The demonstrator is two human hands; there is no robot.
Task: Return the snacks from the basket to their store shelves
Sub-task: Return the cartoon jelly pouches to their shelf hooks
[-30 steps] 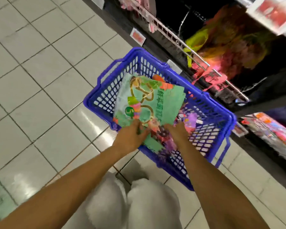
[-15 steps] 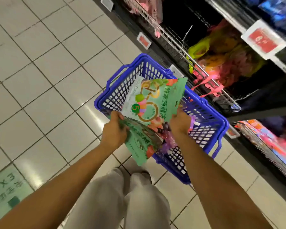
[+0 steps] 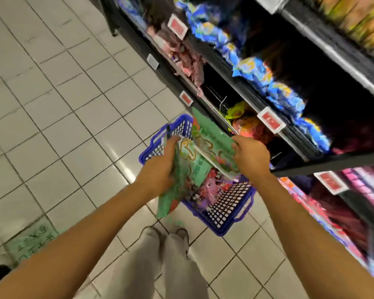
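A blue plastic basket (image 3: 227, 203) stands on the tiled floor beside the shelves, with pink and purple snack packs (image 3: 205, 190) still inside. My left hand (image 3: 160, 169) grips one green snack bag (image 3: 177, 186) by its edge, above the basket's left side. My right hand (image 3: 249, 156) holds a second green snack bag (image 3: 212, 145), tilted up towards the shelves. Both bags are lifted clear of the basket. The picture is blurred by motion.
Dark store shelves (image 3: 324, 160) run along the right, stocked with blue-yellow bags (image 3: 253, 67), pink packs (image 3: 188, 59) and a yellow-orange bag (image 3: 244, 121), with red price tags (image 3: 270, 120) on the edges. My legs (image 3: 171, 266) stand just behind the basket. Green floor sticker (image 3: 35, 240) lies at left.
Both hands have lifted the two green bags up out of the basket and apart. The view has swung upward towards the shelves.
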